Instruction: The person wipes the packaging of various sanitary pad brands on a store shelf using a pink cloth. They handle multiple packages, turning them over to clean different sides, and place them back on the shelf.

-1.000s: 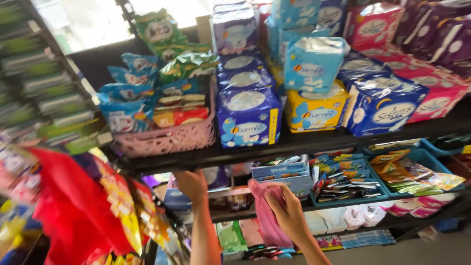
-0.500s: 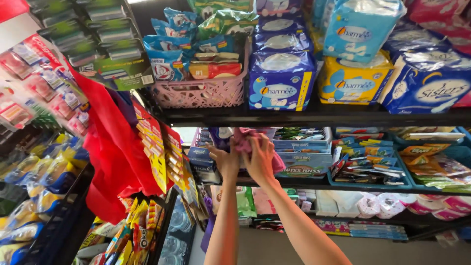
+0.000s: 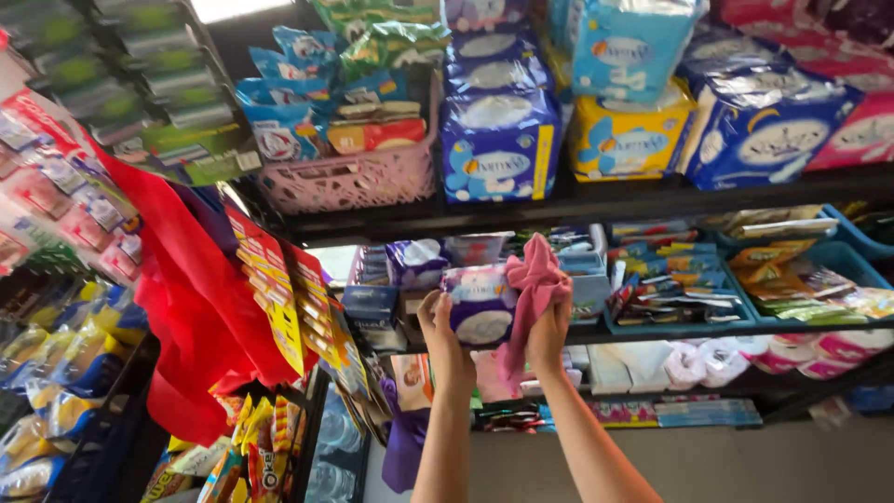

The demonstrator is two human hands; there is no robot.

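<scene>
Your left hand [image 3: 440, 328] is raised at the end of a nearly upright forearm, fingers curled around the left side of a soft purple-and-white plastic-wrapped pack [image 3: 479, 305], gripping it just in front of the middle shelf [image 3: 652, 328]. Your right hand [image 3: 549, 328] reaches up on a forearm that slants in from the lower right, fingers closed on a pink cloth [image 3: 534, 284]; the cloth is bunched into crumpled folds above your knuckles, pressed against the pack's right side, with a tail hanging below your hand. The pack looks pillowy, with rounded corners and a glossy film. Behind it on the same dark shelf stand similar purple packs [image 3: 417, 262] and flat light-blue cartons [image 3: 579, 264], and to the right a blue plastic tray [image 3: 680, 321] holds thin, shiny sachets standing on edge. Above, the top shelf [image 3: 596, 200] carries a pink lattice basket [image 3: 358, 182] filled with crinkly blue and green pouches, then a stack of puffy dark-blue packs [image 3: 498, 149], and beside it a yellow pack [image 3: 626, 140] under a light-blue one. Below your hands, wrapped rolls of white and pink paper [image 3: 694, 365] sit on a lower shelf. To your left a red fabric bag [image 3: 191, 307] hangs beside strips of yellow and red packets [image 3: 279, 298].
</scene>
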